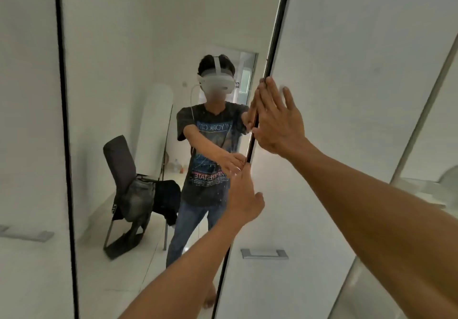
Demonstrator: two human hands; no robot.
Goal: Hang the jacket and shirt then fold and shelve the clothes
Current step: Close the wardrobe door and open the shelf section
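Head view faced a wardrobe, both hands at the dark edge where the mirrored door (148,45) met the white door (347,95). The right hand (277,120) lay flat there, its grip spread wide with the fingertips on the seam, probably to push or steady the panel. The left hand (244,202) reached up to the same edge lower down; whether its grip hooked round the edge or only touched it could not be told. The likely aim was getting the wardrobe open for hanging. The clothes (148,199) showed only in the reflection, draped in a dark heap over a chair (119,160) behind the person, not yet hung or folded
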